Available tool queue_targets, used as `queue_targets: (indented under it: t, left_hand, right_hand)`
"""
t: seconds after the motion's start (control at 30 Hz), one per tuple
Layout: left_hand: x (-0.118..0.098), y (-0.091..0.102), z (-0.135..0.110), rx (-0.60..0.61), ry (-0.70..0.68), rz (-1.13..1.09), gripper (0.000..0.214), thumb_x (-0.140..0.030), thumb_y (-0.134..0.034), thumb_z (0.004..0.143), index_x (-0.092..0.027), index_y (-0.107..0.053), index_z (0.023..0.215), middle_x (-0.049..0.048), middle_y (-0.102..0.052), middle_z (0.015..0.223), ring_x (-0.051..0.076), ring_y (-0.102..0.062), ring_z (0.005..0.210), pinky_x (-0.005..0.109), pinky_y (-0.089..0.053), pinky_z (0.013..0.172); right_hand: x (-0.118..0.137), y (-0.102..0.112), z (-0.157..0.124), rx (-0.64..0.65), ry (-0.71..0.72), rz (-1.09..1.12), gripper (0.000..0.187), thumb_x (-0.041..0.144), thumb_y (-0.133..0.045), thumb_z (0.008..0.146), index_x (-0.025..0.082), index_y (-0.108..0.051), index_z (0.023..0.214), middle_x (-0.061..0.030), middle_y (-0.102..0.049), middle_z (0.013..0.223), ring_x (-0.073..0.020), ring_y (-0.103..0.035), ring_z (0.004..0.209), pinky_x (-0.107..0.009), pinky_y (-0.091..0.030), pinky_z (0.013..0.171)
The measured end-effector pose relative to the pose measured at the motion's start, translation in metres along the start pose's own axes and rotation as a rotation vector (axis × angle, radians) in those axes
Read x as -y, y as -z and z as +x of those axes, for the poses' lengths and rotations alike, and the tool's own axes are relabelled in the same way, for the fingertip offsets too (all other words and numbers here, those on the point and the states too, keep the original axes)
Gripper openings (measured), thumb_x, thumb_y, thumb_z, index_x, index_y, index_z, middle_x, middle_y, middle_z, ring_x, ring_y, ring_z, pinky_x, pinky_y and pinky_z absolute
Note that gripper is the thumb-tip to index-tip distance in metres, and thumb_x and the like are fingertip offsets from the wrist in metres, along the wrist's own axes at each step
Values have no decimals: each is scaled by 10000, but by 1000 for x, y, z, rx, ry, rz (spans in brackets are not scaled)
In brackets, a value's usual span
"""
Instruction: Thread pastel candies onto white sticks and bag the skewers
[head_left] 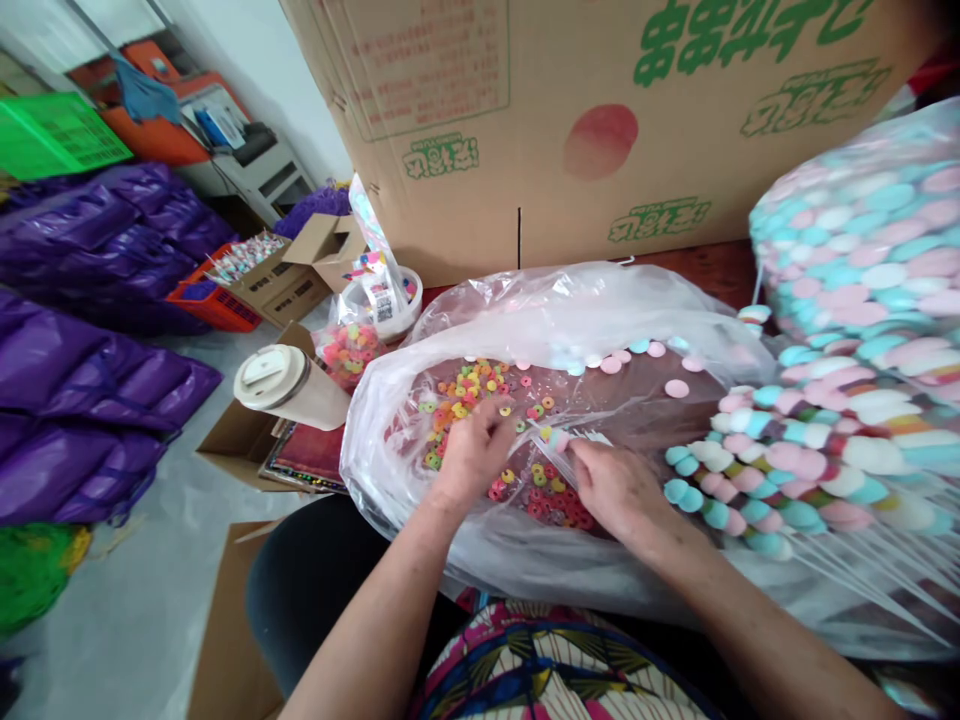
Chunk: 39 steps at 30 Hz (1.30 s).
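My left hand (474, 447) is curled, fingertips pinching among small coloured ring candies (480, 385) scattered on a clear plastic sheet (525, 320) over the table. My right hand (616, 486) is closed on a thin white stick (559, 450) that carries a pastel candy at its tip (556, 438). More red and pink rings (551, 500) lie under and between the hands. To the right lies a pile of finished skewers (757, 470) of pink, white and turquoise round candies, sticks pointing right.
A big cardboard box (600, 120) stands behind the sheet. A clear bag of pastel candies (862, 240) sits at right. Left of the sheet are a lidded cup (281, 385), a white bowl (390, 300), small cartons (292, 270) and purple bags (97, 300) on the floor.
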<state>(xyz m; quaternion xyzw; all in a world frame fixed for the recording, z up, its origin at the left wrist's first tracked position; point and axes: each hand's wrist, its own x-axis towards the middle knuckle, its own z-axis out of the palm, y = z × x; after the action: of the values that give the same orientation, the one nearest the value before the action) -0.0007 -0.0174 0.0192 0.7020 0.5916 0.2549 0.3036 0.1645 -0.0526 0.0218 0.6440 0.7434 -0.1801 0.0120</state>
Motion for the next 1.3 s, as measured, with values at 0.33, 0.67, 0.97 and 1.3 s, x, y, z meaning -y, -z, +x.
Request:
queue_targets:
  t: [0.33, 0.67, 0.97, 1.3]
  left_hand:
    - [6, -13, 7, -39, 176, -62, 111, -172, -559, 705, -166, -667, 729, -14, -636, 639, 120, -569, 609, 213, -447, 615]
    - [9, -11, 3, -98, 301, -446, 146, -219, -571, 644, -154, -671, 728, -14, -636, 588, 109, -553, 530, 208, -436, 526]
    - [-3, -11, -5, -195, 242, -317, 173, -189, -554, 671, -186, -698, 766, -16, -678, 643, 128, -615, 612, 225, -478, 617]
    - [-22, -16, 41, 128, -37, -304, 206, -145, -538, 763, -175, -733, 823, 9, -721, 776, 155, -647, 750, 242, -498, 722]
  right_hand:
    - [-2, 8, -8, -35, 48, -68, 282, 186, -391, 910, 206, -671, 943, -53, -720, 808, -189, -650, 744, -293, -310, 603]
    - [10, 13, -7, -92, 78, -32, 310, 196, -375, 929, 228, -663, 1040, -36, -717, 792, -178, -662, 726, -286, -311, 582]
    - [15, 20, -8, -38, 29, -80, 292, 174, -390, 903, 218, -663, 997, -54, -712, 796, -191, -663, 729, -281, -311, 570]
    - [-32, 8, 33, -346, -44, 240, 291, 169, -385, 867, 154, -667, 937, -88, -697, 861, -175, -620, 777, -253, -413, 700]
